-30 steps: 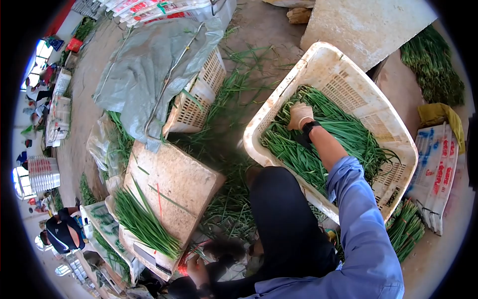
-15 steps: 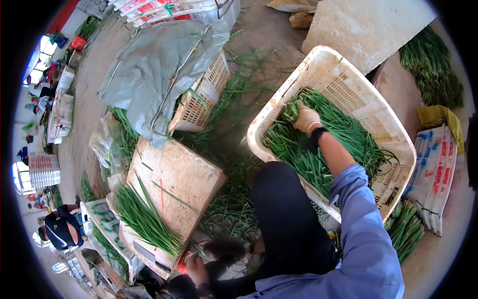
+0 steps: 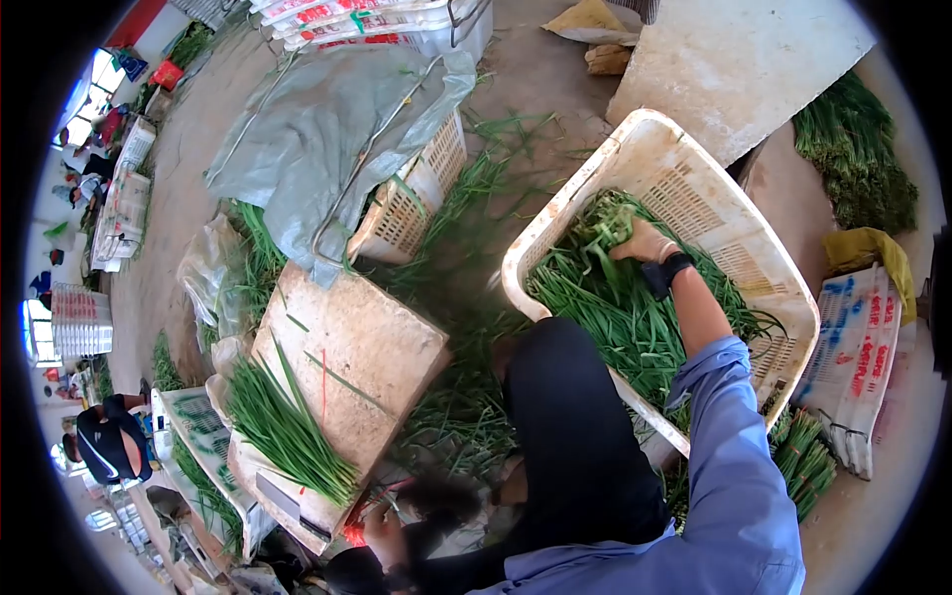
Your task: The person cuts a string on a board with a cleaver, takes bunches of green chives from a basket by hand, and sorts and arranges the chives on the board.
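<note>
My right hand (image 3: pixel 643 242), with a dark band at the wrist, is closed around a bunch of green stalks (image 3: pixel 607 238) in the white basket (image 3: pixel 764 213). More long green leaves (image 3: pixel 615 317) lie beneath it. My left hand (image 3: pixel 382 531) is low in the view beside the pale board, near some red material (image 3: pixel 354 534); its fingers are partly hidden, and what they hold cannot be made out. A bundle of green stalks (image 3: pixel 288 426) rests on the board (image 3: pixel 347 357), next to a flat dark blade-like tool (image 3: pixel 288 504).
A grey sheet (image 3: pixel 327 139) covers another basket (image 3: pixel 412 213). Loose leaves litter the floor. Bundled stalks (image 3: pixel 801 461) and a stack of printed white crates (image 3: pixel 853 357) stand at the right. A person in black (image 3: pixel 111 441) is at the far left.
My right hand has moved slightly right and is lifting a bunch of stalks a little from the pile. The view has shifted slightly. My left hand stays low by the board.
</note>
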{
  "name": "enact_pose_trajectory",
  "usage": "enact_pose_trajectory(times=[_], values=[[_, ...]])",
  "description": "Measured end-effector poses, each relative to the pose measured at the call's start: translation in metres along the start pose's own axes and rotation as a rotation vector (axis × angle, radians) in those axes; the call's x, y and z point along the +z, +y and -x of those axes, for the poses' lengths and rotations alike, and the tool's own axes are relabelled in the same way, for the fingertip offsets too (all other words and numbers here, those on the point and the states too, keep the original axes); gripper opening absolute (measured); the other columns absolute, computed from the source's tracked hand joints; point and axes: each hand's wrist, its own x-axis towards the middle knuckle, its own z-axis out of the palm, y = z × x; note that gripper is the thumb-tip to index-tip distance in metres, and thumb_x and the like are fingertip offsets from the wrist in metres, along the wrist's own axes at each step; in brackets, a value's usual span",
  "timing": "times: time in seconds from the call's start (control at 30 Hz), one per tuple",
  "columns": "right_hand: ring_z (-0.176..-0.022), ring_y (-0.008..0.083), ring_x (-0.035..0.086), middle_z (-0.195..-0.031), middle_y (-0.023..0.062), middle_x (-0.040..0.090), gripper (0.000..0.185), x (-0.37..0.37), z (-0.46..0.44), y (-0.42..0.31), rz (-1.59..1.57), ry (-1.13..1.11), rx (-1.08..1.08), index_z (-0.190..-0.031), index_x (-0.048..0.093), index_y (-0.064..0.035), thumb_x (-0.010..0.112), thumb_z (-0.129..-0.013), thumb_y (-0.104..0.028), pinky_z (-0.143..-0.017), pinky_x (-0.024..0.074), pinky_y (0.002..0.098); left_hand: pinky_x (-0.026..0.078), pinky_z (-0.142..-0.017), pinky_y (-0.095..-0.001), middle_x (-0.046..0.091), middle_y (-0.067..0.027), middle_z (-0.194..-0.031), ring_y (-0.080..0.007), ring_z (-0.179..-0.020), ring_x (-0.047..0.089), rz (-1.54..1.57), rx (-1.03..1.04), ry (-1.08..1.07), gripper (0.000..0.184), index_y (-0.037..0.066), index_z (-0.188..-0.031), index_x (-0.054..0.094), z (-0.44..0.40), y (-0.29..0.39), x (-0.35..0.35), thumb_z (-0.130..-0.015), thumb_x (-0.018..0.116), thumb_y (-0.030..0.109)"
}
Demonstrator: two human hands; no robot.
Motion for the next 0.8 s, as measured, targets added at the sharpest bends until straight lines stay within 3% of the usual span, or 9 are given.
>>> enact_pose_trajectory(times=[0.13,0.23,0.33,0.37,0.47,0.5,0.6,0.7,0.8], values=[[-0.118,0.0370,0.071,-0.125,0.0238,0.074,0.113,0.062,-0.002,-0.051,0.372,-0.052,0.012,-0.161,0.043,-0.0033,0.094,-0.068,-0.045,-0.101,0.0563,0.0418,0.055,-0.092,-0.0313,0.075,-0.0079,-0.108,-0.0165,-0.099,0.068,0.013,-0.033,-0.005,0.020,-0.001,-0.118,0.074,0.002,0.009,-0.001,-0.099,0.068,0.004],[-0.119,0.0337,0.069,-0.129,0.0192,0.070,0.132,0.096,0.002,-0.067,0.578,0.022,0.094,-0.169,0.025,-0.0073,0.095,-0.068,-0.054,-0.100,0.0554,0.0462,0.055,-0.093,-0.0310,0.074,-0.0078,-0.108,-0.0164,-0.100,0.068,0.025,-0.029,-0.011,0.019,-0.001,-0.118,0.073,0.003,0.011,-0.001,-0.100,0.067,0.003],[-0.119,0.0357,0.068,-0.131,0.0160,0.068,0.136,0.106,0.013,-0.087,0.663,0.088,0.172,-0.170,0.022,-0.0103,0.096,-0.065,-0.056,-0.104,0.0524,0.0515,0.054,-0.093,-0.0308,0.073,-0.0077,-0.109,-0.0163,-0.101,0.068,0.033,-0.021,-0.025,0.018,-0.001,-0.117,0.072,0.006,0.009,-0.003,-0.100,0.067,0.003],[-0.119,0.0318,0.067,-0.131,0.0111,0.067,0.140,0.116,0.006,-0.079,0.688,0.080,0.198,-0.172,0.018,-0.0183,0.097,-0.064,-0.060,-0.108,0.0463,0.0599,0.054,-0.093,-0.0307,0.073,-0.0077,-0.109,-0.0163,-0.100,0.068,0.032,-0.018,-0.025,0.018,-0.001,-0.116,0.072,0.006,0.012,-0.003,-0.100,0.067,0.002],[-0.122,0.0325,0.064,-0.132,0.0104,0.066,0.137,0.123,0.015,-0.094,0.839,0.199,0.211,-0.170,0.023,-0.0198,0.098,-0.062,-0.059,-0.108,0.0448,0.0635,0.055,-0.093,-0.0308,0.073,-0.0078,-0.109,-0.0161,-0.099,0.068,0.020,-0.038,-0.029,0.018,-0.001,-0.117,0.071,0.002,0.015,-0.001,-0.100,0.067,0.003],[-0.125,0.0332,0.061,-0.135,0.0098,0.064,0.135,0.128,0.015,-0.096,0.858,0.203,0.231,-0.168,0.028,-0.0207,0.100,-0.059,-0.058,-0.109,0.0426,0.0673,0.055,-0.092,-0.0309,0.073,-0.0078,-0.109,-0.0161,-0.099,0.068,0.015,-0.051,-0.032,0.018,-0.001,-0.117,0.071,0.002,0.015,0.000,-0.100,0.067,0.003],[-0.134,0.0363,0.056,-0.142,0.0124,0.059,0.141,0.143,0.012,-0.087,0.923,0.246,0.206,-0.170,0.024,-0.0204,0.101,-0.057,-0.056,-0.112,0.0406,0.0672,0.057,-0.091,-0.0399,0.078,-0.0168,-0.103,-0.0306,-0.096,0.074,0.047,-0.023,0.034,0.020,-0.001,-0.111,0.077,0.000,0.014,0.006,-0.094,0.070,0.005],[-0.125,0.0328,0.062,-0.131,0.0121,0.065,0.116,0.144,0.006,-0.083,0.863,0.213,0.197,-0.170,0.026,-0.0241,0.092,-0.075,-0.037,-0.114,0.0396,0.0680,0.055,-0.091,-0.0314,0.074,-0.0088,-0.107,-0.0171,-0.097,0.069,0.006,-0.008,-0.030,0.018,-0.001,-0.117,0.073,0.000,0.016,0.000,-0.100,0.068,0.004],[-0.113,0.0292,0.069,-0.120,0.0110,0.069,0.097,0.138,0.005,-0.079,0.820,0.224,0.197,-0.171,0.023,-0.0232,0.075,-0.089,-0.021,-0.111,0.0439,0.0633,0.056,-0.090,-0.0313,0.075,-0.0089,-0.106,-0.0175,-0.096,0.070,0.009,-0.003,-0.020,0.019,-0.001,-0.117,0.074,-0.001,0.011,0.001,-0.101,0.068,0.005]])
